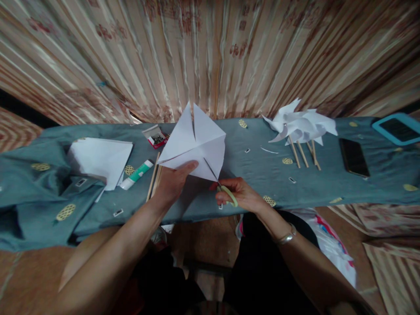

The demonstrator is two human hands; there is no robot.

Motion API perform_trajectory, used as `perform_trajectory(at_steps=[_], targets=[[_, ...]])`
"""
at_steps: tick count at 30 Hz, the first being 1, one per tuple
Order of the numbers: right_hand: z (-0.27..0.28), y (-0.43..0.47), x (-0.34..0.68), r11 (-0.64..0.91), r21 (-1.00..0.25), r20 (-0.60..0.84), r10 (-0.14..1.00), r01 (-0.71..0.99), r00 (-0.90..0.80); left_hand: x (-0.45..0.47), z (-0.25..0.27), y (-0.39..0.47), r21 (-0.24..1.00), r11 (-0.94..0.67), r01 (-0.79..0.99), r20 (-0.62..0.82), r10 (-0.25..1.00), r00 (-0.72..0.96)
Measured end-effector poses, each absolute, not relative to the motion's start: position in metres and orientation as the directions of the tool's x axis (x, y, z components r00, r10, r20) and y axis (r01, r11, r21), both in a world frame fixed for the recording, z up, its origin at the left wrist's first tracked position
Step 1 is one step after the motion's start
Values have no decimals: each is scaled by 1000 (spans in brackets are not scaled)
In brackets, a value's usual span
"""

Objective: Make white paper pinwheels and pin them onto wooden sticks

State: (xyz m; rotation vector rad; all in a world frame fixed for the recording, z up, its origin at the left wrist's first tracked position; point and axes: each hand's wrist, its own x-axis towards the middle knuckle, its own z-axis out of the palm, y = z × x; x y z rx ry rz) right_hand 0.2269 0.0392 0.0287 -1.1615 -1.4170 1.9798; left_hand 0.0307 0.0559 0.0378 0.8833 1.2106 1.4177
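Note:
My left hand (173, 177) grips a square sheet of white paper (210, 148) at its near-left side, thumb on top. Slits run from the top and left corners of the sheet toward its middle, and a crease crosses it. In my right hand (238, 192) is a pair of scissors (229, 195) with light green handles. Its blade lies over the sheet from the near corner, pointing toward the middle. Beneath and beside my left hand lie thin wooden sticks (153, 177), partly hidden.
A stack of white paper (98, 157), a glue stick (137, 173) and a small open box (155, 136) of dark bits lie at left. At right are paper pinwheels (300, 124) on sticks, a phone (354, 156) and a blue-framed tablet (398, 128). A curtain (210, 57) hangs behind the cloth-covered table (262, 175).

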Motion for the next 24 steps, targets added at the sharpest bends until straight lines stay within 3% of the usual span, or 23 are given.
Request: perform_trajectory(at_steps=[3,24], targets=[[28,40,227,-371,-921,-373,748,120,-548,31,38,57,962,-40,-268,-15,980,-200],[28,40,224,-402,-913,-372,759,66,-534,37,40,52,973,1,-232,-46,980,-191]])
